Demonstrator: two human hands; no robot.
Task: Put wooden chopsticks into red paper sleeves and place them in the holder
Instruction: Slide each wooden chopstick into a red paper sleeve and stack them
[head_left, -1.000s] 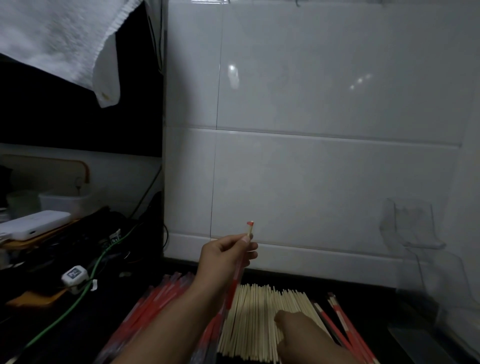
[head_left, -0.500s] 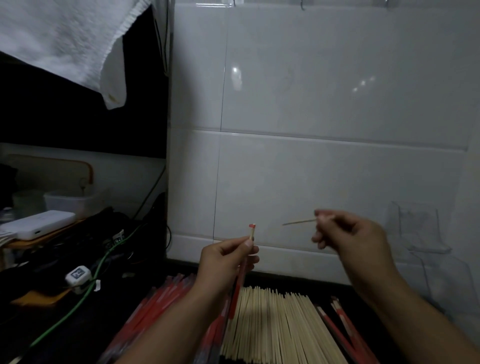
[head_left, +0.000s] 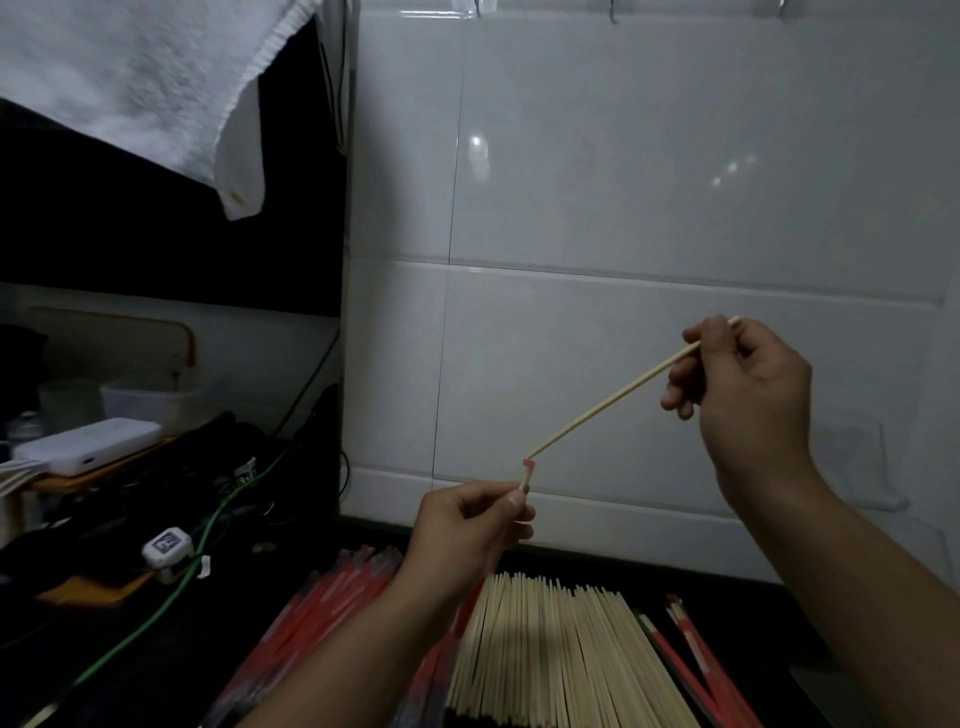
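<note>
A right hand (head_left: 748, 395) pinches a light, stiff wooden chopstick (head_left: 613, 397) near its top, aiming toward seven o'clock at the flimsy red paper sleeve (head_left: 525, 475) the left hand (head_left: 467, 535) pinches.

a pale wooden chopstick (head_left: 618, 397) slants down to the red sleeve's mouth (head_left: 527, 470), above the loose chopstick pile (head_left: 561, 660).

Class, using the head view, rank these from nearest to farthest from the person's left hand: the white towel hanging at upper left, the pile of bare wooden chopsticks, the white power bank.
Measured from the left hand:
1. Pile of bare wooden chopsticks, just below and to its right.
2. White power bank, far off to the left on the cluttered shelf.
3. White towel, hanging high at upper left.
</note>
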